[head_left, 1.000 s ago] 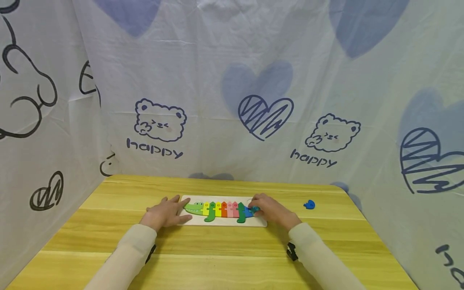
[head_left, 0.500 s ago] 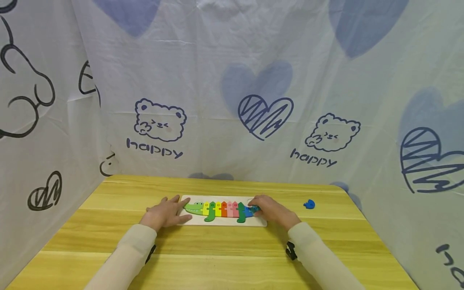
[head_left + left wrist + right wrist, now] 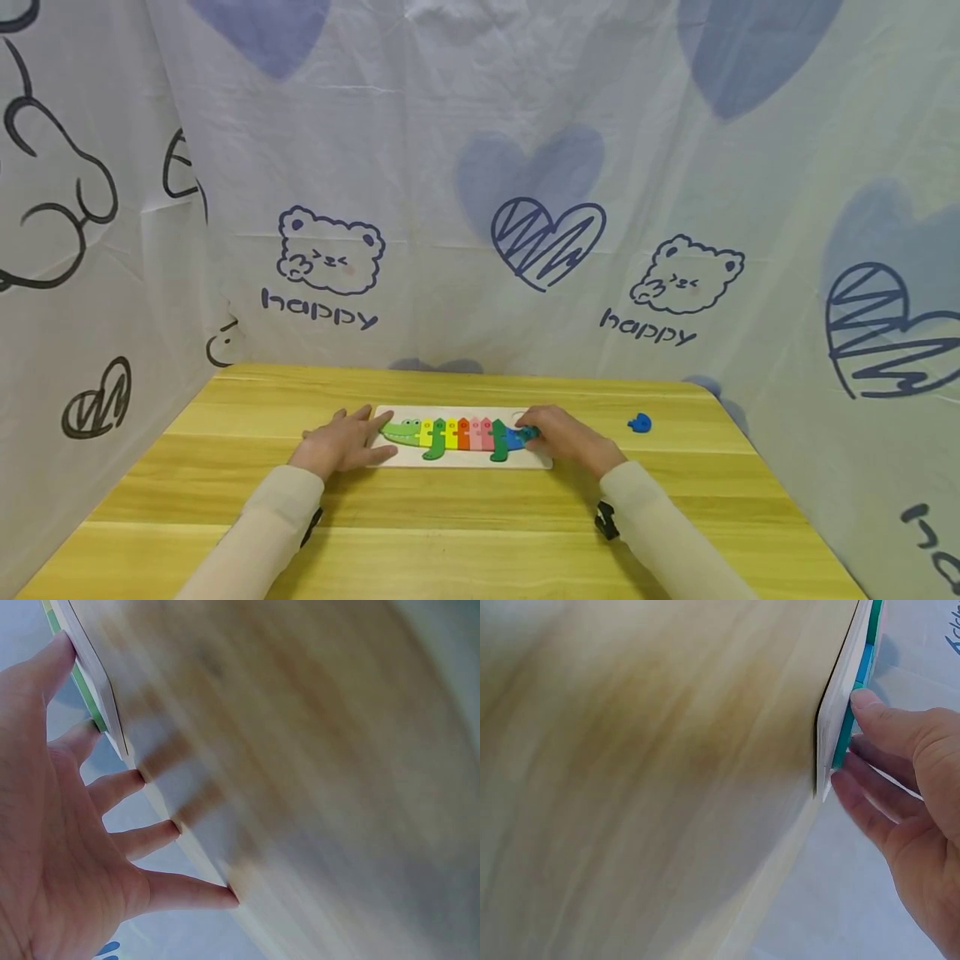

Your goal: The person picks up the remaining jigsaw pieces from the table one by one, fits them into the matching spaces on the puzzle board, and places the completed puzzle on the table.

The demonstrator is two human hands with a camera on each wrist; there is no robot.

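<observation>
A white puzzle board (image 3: 465, 460) lies on the table with a crocodile of coloured pieces in it. Its green head (image 3: 401, 432) is at the left; yellow, green, orange and pink body pieces lead to a blue piece (image 3: 513, 439). My left hand (image 3: 342, 442) rests with spread fingers at the board's left end, thumb and index fingertip on the board and the other fingertips on the table. At the right end, my right hand (image 3: 568, 437) pinches a teal tail piece (image 3: 844, 735) between thumb and fingers, flat against the board. The hand covers part of that piece in the head view.
A loose blue puzzle piece (image 3: 641, 423) lies on the wooden table (image 3: 450, 542) to the right of the board. Behind and beside the table hang white printed cloths (image 3: 435, 292). Dark wrist devices (image 3: 606, 521) show below the sleeves.
</observation>
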